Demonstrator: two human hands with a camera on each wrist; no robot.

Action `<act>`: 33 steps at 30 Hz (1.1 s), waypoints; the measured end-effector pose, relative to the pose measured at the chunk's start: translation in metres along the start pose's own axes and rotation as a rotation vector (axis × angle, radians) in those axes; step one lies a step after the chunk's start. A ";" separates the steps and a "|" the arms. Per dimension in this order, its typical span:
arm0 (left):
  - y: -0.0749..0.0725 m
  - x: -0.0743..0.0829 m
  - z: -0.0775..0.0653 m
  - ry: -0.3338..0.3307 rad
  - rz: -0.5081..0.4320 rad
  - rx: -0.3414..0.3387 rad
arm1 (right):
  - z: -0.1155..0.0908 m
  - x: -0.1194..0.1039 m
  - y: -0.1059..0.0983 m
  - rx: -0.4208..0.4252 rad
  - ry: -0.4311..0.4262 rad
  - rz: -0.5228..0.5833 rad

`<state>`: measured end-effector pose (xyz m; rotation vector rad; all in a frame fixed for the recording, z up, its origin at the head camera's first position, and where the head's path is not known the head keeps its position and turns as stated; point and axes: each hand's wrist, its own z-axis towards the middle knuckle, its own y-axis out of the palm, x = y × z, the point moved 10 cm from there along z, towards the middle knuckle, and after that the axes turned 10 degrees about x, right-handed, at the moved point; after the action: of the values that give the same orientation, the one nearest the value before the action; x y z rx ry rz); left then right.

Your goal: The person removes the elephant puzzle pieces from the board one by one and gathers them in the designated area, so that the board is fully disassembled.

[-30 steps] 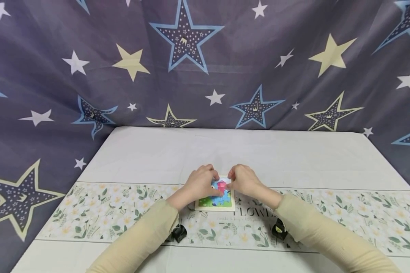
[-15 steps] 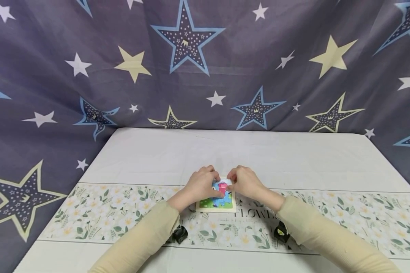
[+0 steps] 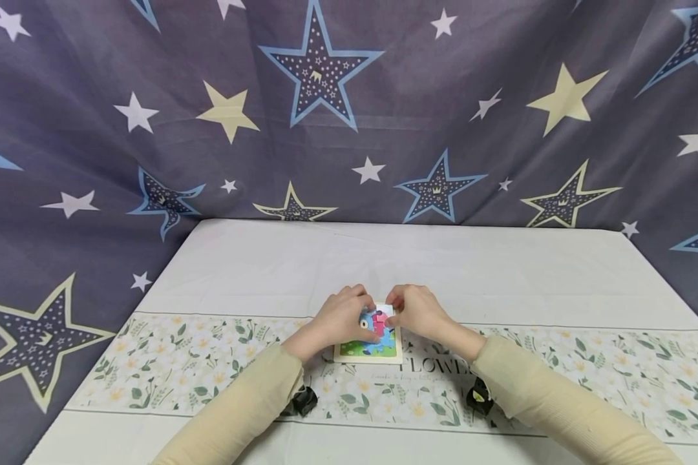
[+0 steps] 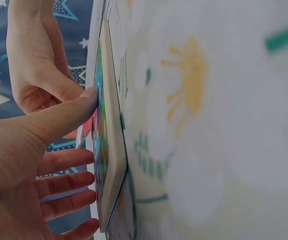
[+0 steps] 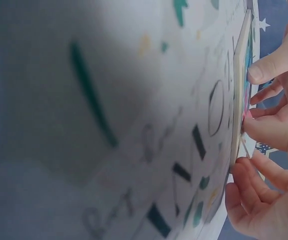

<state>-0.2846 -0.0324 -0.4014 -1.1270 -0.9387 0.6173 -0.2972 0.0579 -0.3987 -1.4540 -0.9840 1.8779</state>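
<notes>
A small square puzzle board (image 3: 365, 351) with a cream frame and a colourful picture lies flat on the flowered band of the tablecloth. My left hand (image 3: 342, 316) rests on its far left part. In the left wrist view its straight thumb (image 4: 66, 112) presses the picture face of the puzzle board (image 4: 112, 150), and the fingers reach past the far edge. My right hand (image 3: 417, 312) sits at the board's far right and pinches a pink puzzle piece (image 3: 378, 324) against the board. In the right wrist view its thumb (image 5: 266, 132) touches the pink piece (image 5: 245, 116).
The white tablecloth (image 3: 349, 258) has a flowered band (image 3: 169, 361) across the near part. A dark star-patterned curtain (image 3: 326, 97) hangs behind and down both sides. A black wrist camera mount (image 3: 304, 400) shows under each cream sleeve.
Both hands have drawn a little closer together over the board's far part. The pink piece is more covered by the fingers. The board has not moved.
</notes>
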 end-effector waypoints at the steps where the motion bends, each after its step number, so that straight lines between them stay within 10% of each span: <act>1: 0.000 0.000 0.000 -0.001 -0.005 -0.005 | 0.000 0.000 0.000 -0.004 0.006 0.010; 33: 0.007 -0.002 -0.011 0.066 -0.059 -0.123 | 0.002 0.011 -0.001 0.018 0.026 0.196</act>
<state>-0.2757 -0.0374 -0.4105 -1.2174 -0.9601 0.4765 -0.3019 0.0664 -0.4038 -1.6103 -0.8365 1.9930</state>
